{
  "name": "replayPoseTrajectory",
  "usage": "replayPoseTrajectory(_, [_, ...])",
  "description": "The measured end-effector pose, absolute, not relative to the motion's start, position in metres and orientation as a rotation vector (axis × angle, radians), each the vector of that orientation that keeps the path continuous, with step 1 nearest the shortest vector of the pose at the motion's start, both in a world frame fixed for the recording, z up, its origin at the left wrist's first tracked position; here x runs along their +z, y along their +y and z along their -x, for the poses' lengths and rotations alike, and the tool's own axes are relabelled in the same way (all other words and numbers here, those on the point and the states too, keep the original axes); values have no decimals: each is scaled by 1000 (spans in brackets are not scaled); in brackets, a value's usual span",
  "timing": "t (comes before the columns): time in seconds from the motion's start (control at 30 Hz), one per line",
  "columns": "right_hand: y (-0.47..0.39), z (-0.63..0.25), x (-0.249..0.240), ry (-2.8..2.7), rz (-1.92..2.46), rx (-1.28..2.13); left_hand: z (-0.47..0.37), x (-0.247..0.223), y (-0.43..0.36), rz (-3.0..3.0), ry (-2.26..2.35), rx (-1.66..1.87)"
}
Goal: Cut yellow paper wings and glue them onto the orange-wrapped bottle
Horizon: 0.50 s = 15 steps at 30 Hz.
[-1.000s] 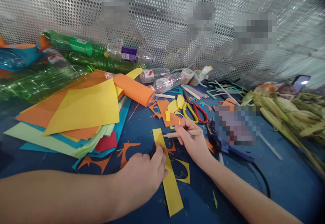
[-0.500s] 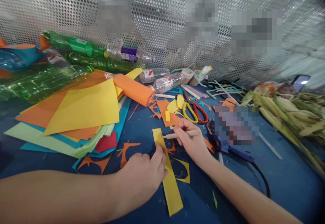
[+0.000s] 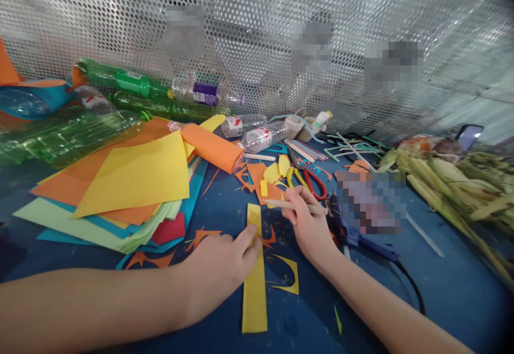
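A long yellow paper strip (image 3: 255, 290) lies nearly upright in view on the blue table. My left hand (image 3: 225, 268) is closed at its upper half, thumb and index finger pinching its edge. A slim, pale pen (image 3: 281, 204) is gripped in my right hand (image 3: 307, 220), its tip pointing left just beyond the strip's top end, apart from it. Paper scraps lie around both hands, including a yellow cut-out (image 3: 292, 276) and an orange offcut (image 3: 270, 239). Scissors with red and yellow handles (image 3: 315, 182) rest just past my right hand.
Coloured paper sheets (image 3: 136, 177) are stacked at left. An orange-wrapped bottle (image 3: 212, 148) and several plastic bottles (image 3: 261, 137) lie behind. A blue glue gun (image 3: 353, 233) with a black cord, a blurred phone-like slab (image 3: 371, 201) and corn husks (image 3: 445, 182) are at right.
The yellow strip has swung from a slant to nearly straight, its near end moving left, with my left hand on it. My right hand has lifted the pen tip away from the strip.
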State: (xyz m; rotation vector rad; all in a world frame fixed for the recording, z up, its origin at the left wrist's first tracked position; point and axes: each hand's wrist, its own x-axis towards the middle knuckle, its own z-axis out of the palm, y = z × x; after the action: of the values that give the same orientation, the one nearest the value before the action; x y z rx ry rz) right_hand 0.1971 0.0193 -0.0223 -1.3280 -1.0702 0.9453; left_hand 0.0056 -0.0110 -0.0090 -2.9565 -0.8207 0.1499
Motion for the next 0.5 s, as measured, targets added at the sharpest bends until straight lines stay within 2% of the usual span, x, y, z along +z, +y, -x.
replayPoseTrajectory(0.1, [19, -197, -22, -1039, 1274, 961, -4, -6, 0, 3054, -964, -55])
replayPoseTrajectory(0.23, [17, -197, -17, -1018, 1101, 973, -1, -5, 17, 3176, -1329, -742])
replayPoseTrajectory(0.3, [15, -197, -16, -1012, 1054, 985, 0, -5, 24, 3189, -1488, -963])
replayPoseTrajectory(0.5, [6, -193, -15, -1136, 1076, 1049, -1, -10, 31, 3221, -1580, -1245])
